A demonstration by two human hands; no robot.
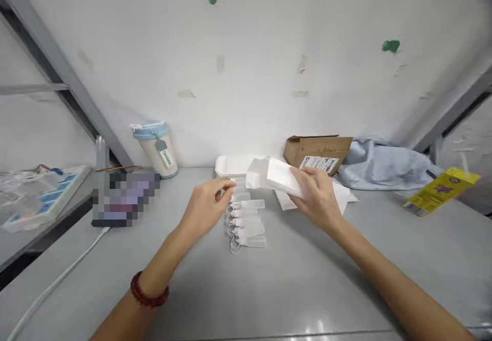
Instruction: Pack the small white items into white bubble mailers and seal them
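My right hand [317,197] grips a stack of small white paper bags [279,177], held just above the grey table [269,290]. My left hand [207,205] is pinched at the top of a row of several clear plastic tags with small rings [246,220], laid one below another on the table. Its fingertips touch the topmost tag. A red bead bracelet [148,292] sits on my left wrist. More white paper [342,195] lies under and behind my right hand.
At the back stand a lidded cup with a blue lid [156,149], a white tray [230,166], a cardboard box [319,151] and a light blue cloth [384,167]. A yellow packet [440,190] lies right. A pixelated device [125,197] with a white cable [57,284] lies left.
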